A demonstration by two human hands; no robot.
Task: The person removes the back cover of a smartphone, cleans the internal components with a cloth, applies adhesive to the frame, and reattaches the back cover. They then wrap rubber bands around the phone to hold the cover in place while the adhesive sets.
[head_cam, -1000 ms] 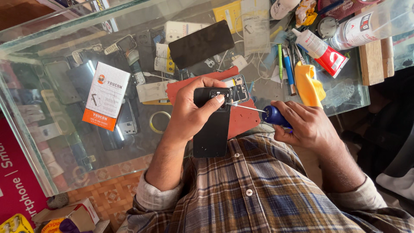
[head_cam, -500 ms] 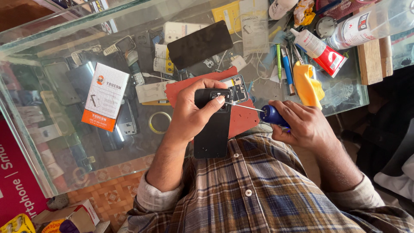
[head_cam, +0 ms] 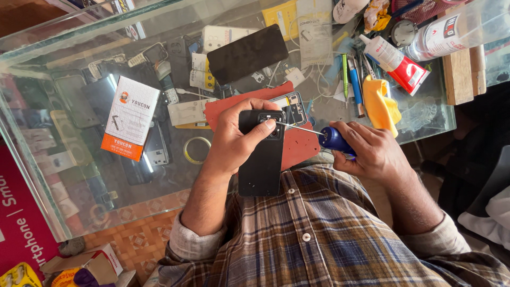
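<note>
My left hand (head_cam: 234, 135) grips a black phone (head_cam: 259, 159) by its upper end, back side up, with the forefinger resting beside the camera block. My right hand (head_cam: 372, 151) holds a small screwdriver with a blue handle (head_cam: 334, 140). Its thin metal shaft points left, and the tip sits at the phone's camera area, close to my left forefinger. Both hands hover over a red work mat (head_cam: 295, 143) on the glass counter (head_cam: 79, 175). An opened phone frame (head_cam: 294, 108) lies on the mat just beyond the held phone.
A dark phone screen (head_cam: 247, 53), a white and orange box (head_cam: 130, 117), a yellow cloth (head_cam: 380, 103), a red and white glue tube (head_cam: 396, 64), pens, a tape ring (head_cam: 196, 150) and cables lie on the glass. Phones and parts fill the case below.
The hands, phone and screwdriver stay almost where they were. The screwdriver tip remains at the camera area, with only a slight shift of the right hand.
</note>
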